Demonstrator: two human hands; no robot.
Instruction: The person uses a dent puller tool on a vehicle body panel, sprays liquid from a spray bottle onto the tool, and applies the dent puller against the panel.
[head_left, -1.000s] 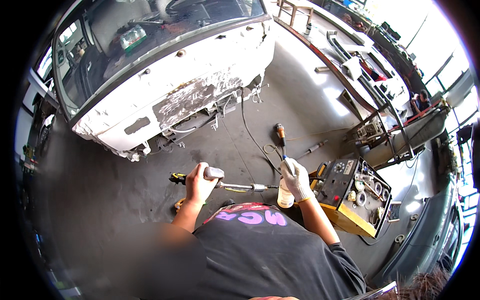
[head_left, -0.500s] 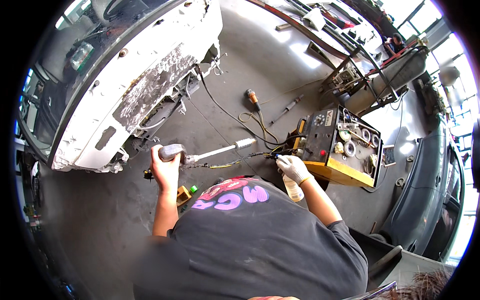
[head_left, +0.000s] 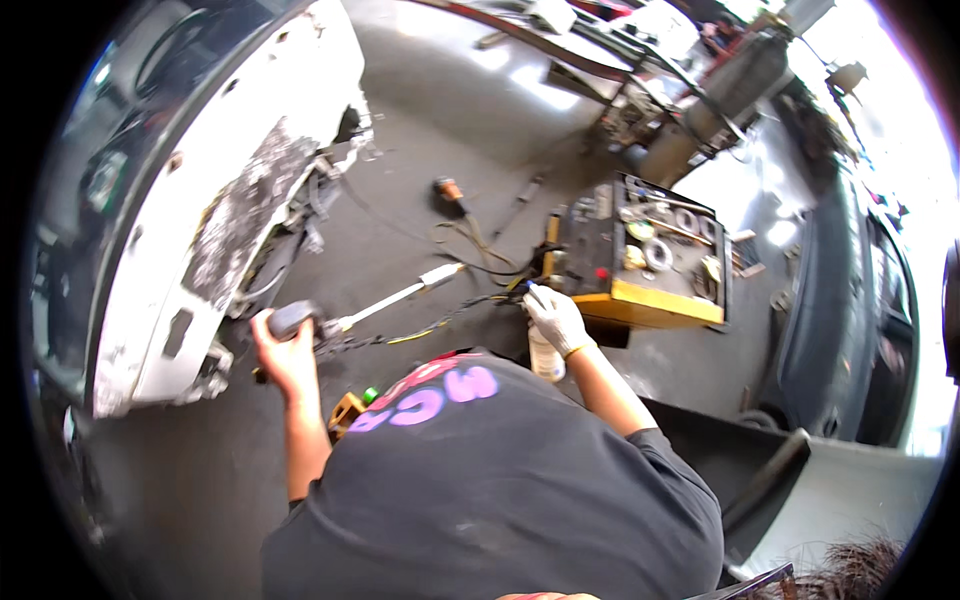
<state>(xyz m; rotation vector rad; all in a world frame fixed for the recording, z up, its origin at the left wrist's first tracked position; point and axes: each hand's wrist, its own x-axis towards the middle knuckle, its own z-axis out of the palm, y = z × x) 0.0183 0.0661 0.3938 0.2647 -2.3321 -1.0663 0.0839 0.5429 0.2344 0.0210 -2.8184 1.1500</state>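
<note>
My bare left hand (head_left: pixel 287 355) is closed round the grey handle of a slide hammer dent puller (head_left: pixel 383 306). Its long silver rod slants up to the right, ending in a thick pale section above the floor. In a white knit glove, my right hand (head_left: pixel 556 320) pinches a dark wiring harness (head_left: pixel 432 330) beside a small blue part. The harness has yellow strands and runs leftward below the rod toward my left hand. A pale plastic bottle (head_left: pixel 546 357) shows just under the glove; whether my fingers touch it I cannot tell.
A white car door (head_left: pixel 180 250) with a sanded patch stands at left. On the right sits a yellow-and-black machine cart (head_left: pixel 665 300) carrying tape rolls and tools. An orange-and-black power tool (head_left: pixel 449 192) lies on the floor with its cord. A dark car (head_left: pixel 830 310) stands far right.
The whole view has shifted and blurred slightly, with the cart and door sitting further left. Both hands keep the same holds on the dent puller and the harness.
</note>
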